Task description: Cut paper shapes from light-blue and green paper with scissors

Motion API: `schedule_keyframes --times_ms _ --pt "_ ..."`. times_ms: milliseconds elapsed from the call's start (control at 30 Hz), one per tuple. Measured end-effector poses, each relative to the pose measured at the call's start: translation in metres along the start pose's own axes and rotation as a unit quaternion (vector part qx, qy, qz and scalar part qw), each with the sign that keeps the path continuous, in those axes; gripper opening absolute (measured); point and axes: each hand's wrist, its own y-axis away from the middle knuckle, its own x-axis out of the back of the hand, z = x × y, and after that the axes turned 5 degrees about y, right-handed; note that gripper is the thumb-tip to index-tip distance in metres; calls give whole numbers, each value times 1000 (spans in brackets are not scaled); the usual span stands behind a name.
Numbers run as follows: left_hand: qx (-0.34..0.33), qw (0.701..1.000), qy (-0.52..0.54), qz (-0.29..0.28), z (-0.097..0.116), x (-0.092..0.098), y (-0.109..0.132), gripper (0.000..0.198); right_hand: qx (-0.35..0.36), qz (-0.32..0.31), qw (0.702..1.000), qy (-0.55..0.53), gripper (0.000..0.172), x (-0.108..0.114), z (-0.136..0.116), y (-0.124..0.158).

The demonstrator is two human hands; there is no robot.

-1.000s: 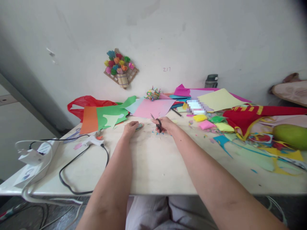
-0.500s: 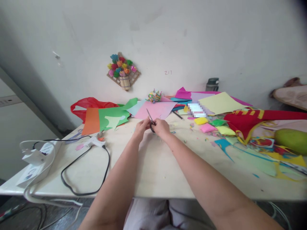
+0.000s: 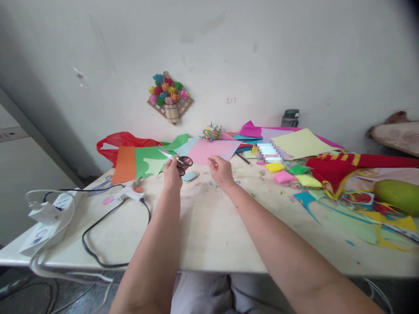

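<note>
My left hand (image 3: 172,175) is closed round a pair of scissors (image 3: 185,161) with black handles, held above the table. The blades point away to the upper left, over the green paper (image 3: 141,156). Just right of that hand lies a small stack of rounded paper cutouts (image 3: 190,176), light blue on top. My right hand (image 3: 221,170) hovers at the near edge of the pink paper sheet (image 3: 209,150). Its fingers are curled together in a pinch, and anything between them is too small to make out.
A white glue gun (image 3: 131,193) with a black cord lies left, near a power strip (image 3: 49,222). Right of my hands are a pen (image 3: 244,159), a phone (image 3: 270,151), coloured packets (image 3: 284,176), paper scraps (image 3: 306,201) and a green fruit (image 3: 397,196).
The scissors have passed from between both hands into my left hand, which has moved left. My right hand is now apart from them, and the stack of cutouts has come into view.
</note>
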Motion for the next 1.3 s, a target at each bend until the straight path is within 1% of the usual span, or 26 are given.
schedule_keyframes --times_ms 33,100,167,200,300,400,467,500,567,667,700,733,800,833,867,900,933,967,1000,1067,1133,1167,1200,1233,1267,1300 --pt "-4 1000 7 16 3 3 -2 20 -27 -1 999 19 28 -1 7 -1" --pt "11 998 31 56 5 8 -3 19 -73 -24 995 63 29 -4 21 -3" --pt "32 995 59 74 3 9 -2 18 -81 -66 989 105 33 -9 30 -3" --pt "39 994 71 72 1 8 -1 19 -79 -93 984 126 36 -13 32 -2" --pt "57 992 99 52 -5 2 4 22 -45 -205 961 178 44 -24 29 1" --pt "74 985 134 79 -9 -1 7 22 -19 -307 930 204 52 -30 20 3" --pt "80 981 146 99 -10 -1 7 21 11 -355 909 217 53 -27 17 4" --pt "84 980 148 106 -10 -1 7 21 30 -369 901 226 51 -24 16 4" --pt "92 978 153 107 -11 0 6 21 46 -369 892 259 45 -14 14 4" --pt "98 978 160 90 -12 -1 6 22 -11 -333 879 341 38 0 9 10" --pt "98 978 161 85 -12 -2 6 21 -14 -314 881 355 38 1 5 13" --pt "99 979 159 81 -12 -3 7 21 3 -291 890 351 41 1 0 18" --pt "101 980 154 77 -12 -5 8 21 73 -263 913 302 44 -5 -11 28" --pt "101 980 152 77 -11 -6 9 22 114 -263 920 267 47 -10 -16 33" --pt "101 980 151 78 -10 -6 9 22 142 -284 919 235 50 -14 -20 38" --pt "99 980 151 79 -10 -6 9 22 151 -313 913 213 54 -18 -21 42" --pt "96 980 152 82 -10 -5 10 22 146 -344 905 202 58 -19 -20 44" --pt "94 980 152 83 -10 -4 10 22 125 -359 901 208 60 -18 -16 45" --pt "93 981 152 81 -10 -4 10 22 92 -351 904 226 61 -15 -11 44" --pt "95 982 147 71 -11 -3 10 21 -6 -329 901 283 64 -3 3 39" --pt "100 983 141 59 -13 -3 11 20 -101 -289 881 360 63 11 14 34" --pt "102 984 139 54 -14 -4 11 18 -135 -277 867 392 61 17 17 32" --pt "104 984 137 51 -16 -5 12 16 -148 -267 857 415 61 20 18 30" --pt "106 984 136 47 -17 -6 12 15 -143 -259 854 427 61 20 16 29" --pt "109 984 135 43 -18 -7 13 13 -123 -250 860 426 61 18 14 29" --pt "111 984 132 39 -19 -8 13 13 -88 -253 875 402 63 13 10 30"
